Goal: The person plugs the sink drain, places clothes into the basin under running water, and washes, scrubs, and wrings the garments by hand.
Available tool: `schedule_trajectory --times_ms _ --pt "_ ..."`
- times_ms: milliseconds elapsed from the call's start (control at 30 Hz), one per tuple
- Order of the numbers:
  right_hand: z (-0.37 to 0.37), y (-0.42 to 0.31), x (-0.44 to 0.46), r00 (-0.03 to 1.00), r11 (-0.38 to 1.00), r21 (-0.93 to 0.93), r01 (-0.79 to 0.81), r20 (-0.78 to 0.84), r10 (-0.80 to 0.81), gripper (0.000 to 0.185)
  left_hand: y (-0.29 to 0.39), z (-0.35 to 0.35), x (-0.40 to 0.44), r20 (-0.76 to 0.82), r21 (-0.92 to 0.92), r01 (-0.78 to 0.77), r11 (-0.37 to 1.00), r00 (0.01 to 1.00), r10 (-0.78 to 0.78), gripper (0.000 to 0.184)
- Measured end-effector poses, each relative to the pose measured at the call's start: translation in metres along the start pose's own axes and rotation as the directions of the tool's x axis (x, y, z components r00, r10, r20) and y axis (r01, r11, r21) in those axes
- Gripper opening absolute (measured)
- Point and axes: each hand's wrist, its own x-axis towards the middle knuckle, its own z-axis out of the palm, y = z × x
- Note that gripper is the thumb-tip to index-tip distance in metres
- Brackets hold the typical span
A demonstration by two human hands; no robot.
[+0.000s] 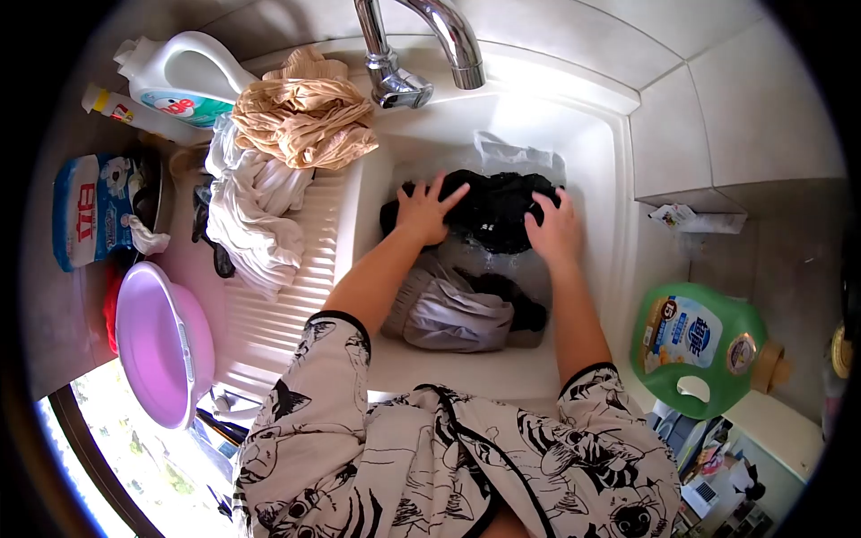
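Black wet cloth (491,211) lies across the water in the white sink (610,161). My left hand (429,211) rests on its left end with the fingers spread. At its right end is my right hand (554,229), fingers apart and bent over the cloth's edge. Grey cloth (453,314) sits in the water nearer to me, with another dark piece (520,309) beside it. A whitish translucent item (516,152) shows behind the black cloth, against the sink's back wall.
A chrome faucet (457,45) hangs over the back rim. Tan cloth (305,117) and white cloth (256,215) lie on the ridged washboard (278,327) at left. Further left are a pink basin (152,345) and detergent containers. A green bottle (659,350) is at right.
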Motion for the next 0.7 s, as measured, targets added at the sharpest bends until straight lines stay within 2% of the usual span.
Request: schedule_trajectory --times_ms 33,67,133,200,267,367,400,467,500,533,567,600,633,667,700 --pt "0.007 -0.010 0.008 0.988 0.996 -0.020 0.090 -0.122 -0.092 0.043 0.008 -0.006 -0.001 0.117 -0.066 0.010 0.998 0.993 -0.002 0.083" --pt "0.014 -0.020 0.012 0.954 0.983 -0.050 0.174 -0.239 -0.181 0.043 0.014 0.000 -0.002 0.126 -0.070 0.009 0.997 0.992 0.000 0.083" --pt "0.036 -0.031 0.014 0.999 0.995 -0.094 0.041 -0.030 -0.044 0.048 0.023 0.014 0.001 0.207 -0.026 -0.038 0.999 0.977 0.043 0.082" --pt "0.063 -0.021 0.007 0.996 0.957 -0.279 0.082 -0.019 -0.091 0.051 0.025 0.025 0.002 0.256 -0.038 -0.050 0.998 0.965 0.058 0.075" --pt "0.083 -0.009 0.008 0.992 0.953 -0.286 0.095 -0.048 -0.114 0.051 0.020 0.037 0.002 0.186 0.037 -0.119 0.992 0.976 0.110 0.073" --pt "0.100 0.010 0.010 0.986 0.888 -0.429 0.165 0.078 -0.145 0.053 0.013 0.021 -0.002 0.182 -0.047 -0.146 0.988 0.972 0.152 0.067" --pt "0.099 0.006 0.012 0.986 0.888 -0.429 0.169 0.084 -0.147 0.053 0.011 0.020 -0.003 0.150 -0.069 -0.167 0.984 0.973 0.175 0.064" --pt "0.089 0.001 0.018 0.973 0.960 -0.275 0.048 0.232 0.017 0.046 0.005 0.023 -0.001 0.114 -0.098 -0.143 0.985 0.982 0.153 0.060" --pt "0.070 -0.014 0.021 0.951 0.952 -0.306 0.016 0.299 0.080 0.046 0.005 0.024 0.003 0.076 -0.125 -0.123 0.984 0.988 0.134 0.056" --pt "0.065 -0.005 0.023 0.953 0.948 -0.317 0.015 0.292 0.082 0.046 0.005 0.029 0.014 0.066 -0.131 -0.129 0.983 0.988 0.139 0.056" --pt "0.060 0.009 0.028 0.956 0.993 -0.115 0.006 0.292 0.028 0.047 0.002 0.036 0.029 0.083 -0.419 0.108 0.901 0.993 -0.080 0.052" --pt "0.061 0.018 0.030 0.958 0.996 0.094 0.004 0.284 -0.031 0.047 0.001 0.039 0.036 0.165 -0.657 0.317 0.684 0.946 -0.280 0.048" --pt "0.067 0.019 0.011 0.980 0.990 -0.079 0.113 -0.157 -0.124 0.054 0.007 0.025 0.032 0.145 -0.787 0.352 0.507 0.904 -0.403 0.041" --pt "0.072 0.020 0.005 0.978 0.989 -0.079 0.122 -0.162 -0.133 0.054 0.012 0.010 0.029 0.136 -0.789 0.348 0.505 0.902 -0.409 0.041" --pt "0.075 0.013 -0.003 0.966 0.778 0.601 -0.186 -0.033 0.256 0.060 0.019 -0.005 0.022 -0.022 -0.764 0.169 0.623 0.958 -0.286 0.039"
